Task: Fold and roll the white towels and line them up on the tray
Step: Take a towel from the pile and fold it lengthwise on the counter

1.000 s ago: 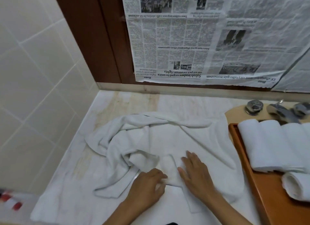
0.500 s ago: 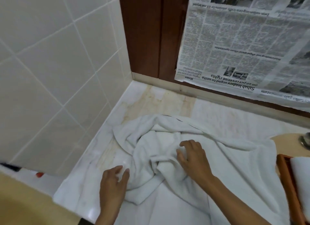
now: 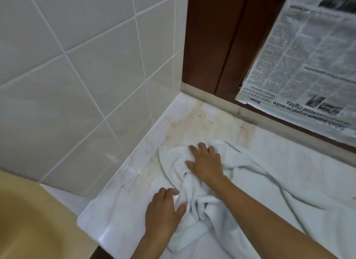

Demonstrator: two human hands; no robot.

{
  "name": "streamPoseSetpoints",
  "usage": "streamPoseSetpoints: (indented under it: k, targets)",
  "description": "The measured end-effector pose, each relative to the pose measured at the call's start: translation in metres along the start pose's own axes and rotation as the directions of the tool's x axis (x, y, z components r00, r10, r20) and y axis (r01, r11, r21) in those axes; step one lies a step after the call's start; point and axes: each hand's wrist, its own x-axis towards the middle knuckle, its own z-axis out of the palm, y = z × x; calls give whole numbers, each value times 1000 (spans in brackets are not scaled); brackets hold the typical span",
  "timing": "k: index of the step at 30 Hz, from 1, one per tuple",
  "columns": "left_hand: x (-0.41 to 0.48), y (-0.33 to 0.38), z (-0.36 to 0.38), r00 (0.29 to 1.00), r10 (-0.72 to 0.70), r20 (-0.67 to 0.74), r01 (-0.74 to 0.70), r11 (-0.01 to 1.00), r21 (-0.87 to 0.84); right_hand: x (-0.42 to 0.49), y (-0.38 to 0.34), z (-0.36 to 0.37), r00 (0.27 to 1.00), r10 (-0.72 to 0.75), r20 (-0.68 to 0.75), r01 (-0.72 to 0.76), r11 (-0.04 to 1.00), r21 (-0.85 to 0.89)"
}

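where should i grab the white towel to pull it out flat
On the white towel, probably the free left edge, pinched coming from the left: it lies exposed on the counter, while the middle is bunched in folds under the right hand.

One view, head-worn, wide-angle. Looks forward and steeply down at the corner of a counter (image 3: 192, 119). Close range: left hand (image 3: 163, 212) and right hand (image 3: 207, 164) on the white towel (image 3: 240, 162) sit lower centre, forearms entering from the bottom edge. Frame rolled; tiled wall (image 3: 77, 75) fills upper left, newspaper (image 3: 308, 65) upper right, yellow basin (image 3: 28, 220) lower left.
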Motion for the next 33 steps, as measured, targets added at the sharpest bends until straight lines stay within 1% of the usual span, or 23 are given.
streamPoseSetpoints:
  k: [3, 4, 6, 7, 9, 10, 12, 13, 15, 16, 17, 19, 21, 23, 25, 26, 27, 28, 29, 30, 31, 32, 33]
  targets:
    - [-7, -13, 6, 988, 152, 29, -154, 985, 79, -39, 26, 12, 993, 117, -30, -116, 992, 57]
    - [-12, -17, 8, 976, 218, 13, -218, 972, 93, -55, 35, 15, 985, 167, -38, -164, 984, 70]
    - [-22, -18, 6, 943, 329, 44, -332, 933, 138, -90, 51, 21, 962, 269, -42, -264, 960, 90]
    - [-26, -18, 6, 929, 368, 43, -370, 912, 176, -111, 58, 25, 947, 319, -40, -314, 944, 106]
    - [-34, -18, 3, 901, 417, 118, -432, 880, 197, -153, 68, 35, 910, 413, -32, -403, 901, 159]
    - [-41, -16, 1, 891, 420, 172, -448, 873, 193, -176, 73, 39, 889, 457, -24, -446, 877, 179]
    - [-44, -13, -8, 879, 381, 288, -439, 881, 177, -205, 80, 43, 862, 507, -10, -500, 852, 157]
    - [-44, -12, -11, 848, 362, 386, -451, 876, 171, -220, 83, 44, 849, 529, -5, -523, 841, 142]
    - [-39, -7, -20, 758, 239, 606, -456, 859, 232, -239, 89, 44, 847, 532, 0, -526, 837, 153]
    - [-37, -3, -25, 726, 204, 656, -475, 840, 264, -246, 90, 41, 851, 525, 1, -519, 839, 162]
    - [-38, 4, -30, 701, 199, 685, -520, 799, 300, -253, 91, 37, 849, 529, 17, -522, 833, 182]
    - [-36, 14, -37, 674, 215, 707, -589, 734, 339, -263, 92, 24, 834, 547, 69, -546, 803, 238]
    - [-30, 15, -42, 666, 273, 694, -607, 739, 292, -265, 89, 3, 829, 551, 93, -552, 781, 290]
    - [-21, 15, -49, 683, 320, 657, -553, 814, 178, -272, 89, -19, 833, 552, -20, -502, 772, 389]
    - [-12, 11, -58, 719, 304, 625, -426, 903, 52, -278, 91, -37, 820, 534, -208, -370, 770, 520]
    - [-6, 11, -62, 724, 292, 625, -393, 919, 26, -280, 94, -47, 778, 534, -331, -273, 762, 587]
    - [-3, 10, -67, 718, 278, 638, -370, 929, 13, -281, 96, -55, 734, 540, -412, -182, 741, 646]
    - [2, 10, -70, 711, 256, 655, -331, 943, -9, -280, 101, -63, 700, 557, -446, -101, 696, 711]
    - [6, 12, -74, 700, 236, 674, -275, 960, -50, -277, 106, -68, 691, 582, -430, -34, 620, 784]
    - [11, 15, -78, 691, 217, 690, -220, 972, -85, -273, 111, -70, 708, 599, -373, 19, 513, 858]
    - [16, 18, -83, 678, 208, 705, -200, 975, -96, -270, 115, -71, 732, 607, -309, 55, 399, 915]
    - [21, 22, -88, 657, 199, 727, -209, 975, -78, -267, 120, -70, 753, 608, -252, 76, 299, 951]
    - [27, 26, -93, 627, 192, 755, -239, 970, -48, -264, 123, -71, 768, 609, -200, 74, 226, 971]
